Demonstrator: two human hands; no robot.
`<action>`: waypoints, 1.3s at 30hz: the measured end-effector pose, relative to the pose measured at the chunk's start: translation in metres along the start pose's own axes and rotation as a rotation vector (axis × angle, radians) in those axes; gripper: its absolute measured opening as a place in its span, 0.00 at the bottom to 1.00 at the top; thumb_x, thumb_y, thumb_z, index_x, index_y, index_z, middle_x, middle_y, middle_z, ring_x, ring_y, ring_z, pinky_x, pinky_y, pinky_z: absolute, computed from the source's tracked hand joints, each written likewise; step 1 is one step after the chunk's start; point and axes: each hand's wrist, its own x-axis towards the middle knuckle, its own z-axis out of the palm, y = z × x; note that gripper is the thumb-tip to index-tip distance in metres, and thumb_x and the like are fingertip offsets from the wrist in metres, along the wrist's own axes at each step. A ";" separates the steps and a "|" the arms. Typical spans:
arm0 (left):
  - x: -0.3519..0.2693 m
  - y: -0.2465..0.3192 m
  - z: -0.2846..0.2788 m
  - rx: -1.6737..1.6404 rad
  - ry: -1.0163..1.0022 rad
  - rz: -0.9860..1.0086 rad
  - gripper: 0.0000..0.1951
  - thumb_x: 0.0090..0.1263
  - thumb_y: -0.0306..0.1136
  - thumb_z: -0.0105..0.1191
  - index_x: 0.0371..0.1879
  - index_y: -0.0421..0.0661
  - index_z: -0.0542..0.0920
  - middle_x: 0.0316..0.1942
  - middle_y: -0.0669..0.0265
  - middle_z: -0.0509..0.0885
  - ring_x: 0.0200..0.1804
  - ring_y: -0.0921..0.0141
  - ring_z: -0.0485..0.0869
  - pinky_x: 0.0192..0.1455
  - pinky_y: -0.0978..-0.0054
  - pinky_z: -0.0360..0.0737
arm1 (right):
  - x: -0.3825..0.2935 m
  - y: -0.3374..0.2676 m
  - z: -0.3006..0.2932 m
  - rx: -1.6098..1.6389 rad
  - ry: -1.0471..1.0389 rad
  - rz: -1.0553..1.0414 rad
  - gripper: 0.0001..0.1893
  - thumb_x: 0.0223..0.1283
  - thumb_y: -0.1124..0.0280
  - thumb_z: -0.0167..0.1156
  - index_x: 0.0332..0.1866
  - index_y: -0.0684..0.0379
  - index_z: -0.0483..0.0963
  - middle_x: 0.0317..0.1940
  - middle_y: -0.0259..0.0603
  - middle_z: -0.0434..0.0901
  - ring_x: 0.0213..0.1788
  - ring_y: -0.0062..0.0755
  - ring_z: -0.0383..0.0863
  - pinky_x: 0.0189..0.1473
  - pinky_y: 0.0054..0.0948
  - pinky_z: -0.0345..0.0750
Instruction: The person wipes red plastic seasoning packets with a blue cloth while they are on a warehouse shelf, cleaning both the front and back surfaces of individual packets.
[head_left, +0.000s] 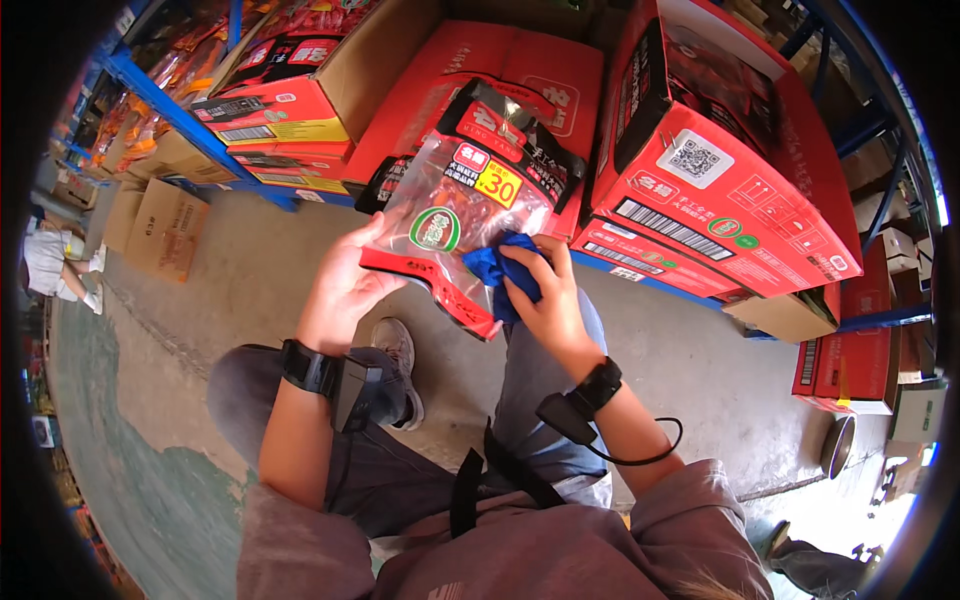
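A clear plastic food packet (469, 202) with red and black printed ends and a yellow price sticker is held up over my knees. My left hand (352, 274) grips its left edge near the red end. Bunched in my right hand (544, 292) is a blue cloth (514, 274), pressed against the packet's lower right part. Reddish contents show through the film. Behind the packet lies a red cardboard carton (555, 67), with other dark packets on it, partly hidden by the one I hold.
Open red cartons of packets stand on the blue metal shelf (187, 124) at left and right (727, 172). A brown cardboard box (169, 232) sits on the floor at left, near another person's legs (71, 274). More legs (814, 566) show at lower right.
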 end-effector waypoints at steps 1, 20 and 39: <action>0.000 0.002 -0.002 0.004 -0.001 0.002 0.22 0.71 0.44 0.42 0.57 0.40 0.67 0.53 0.57 0.75 0.53 0.61 0.75 0.57 0.58 0.72 | 0.004 -0.001 0.006 0.001 0.024 -0.004 0.20 0.46 0.80 0.61 0.48 0.55 0.73 0.47 0.46 0.65 0.48 0.44 0.71 0.50 0.33 0.70; 0.018 -0.056 -0.017 0.030 0.156 0.221 0.22 0.70 0.49 0.42 0.54 0.46 0.68 0.48 0.66 0.77 0.48 0.71 0.78 0.50 0.68 0.76 | 0.019 -0.029 0.044 -0.159 -0.114 -0.245 0.30 0.36 0.77 0.65 0.53 0.45 0.73 0.50 0.47 0.64 0.50 0.50 0.66 0.53 0.41 0.70; 0.016 -0.049 -0.031 0.020 0.154 0.144 0.17 0.72 0.45 0.40 0.54 0.51 0.68 0.46 0.65 0.77 0.48 0.68 0.78 0.50 0.64 0.76 | 0.036 -0.042 0.065 -0.281 -0.023 -0.229 0.29 0.40 0.76 0.59 0.55 0.56 0.69 0.48 0.53 0.66 0.50 0.55 0.65 0.53 0.44 0.70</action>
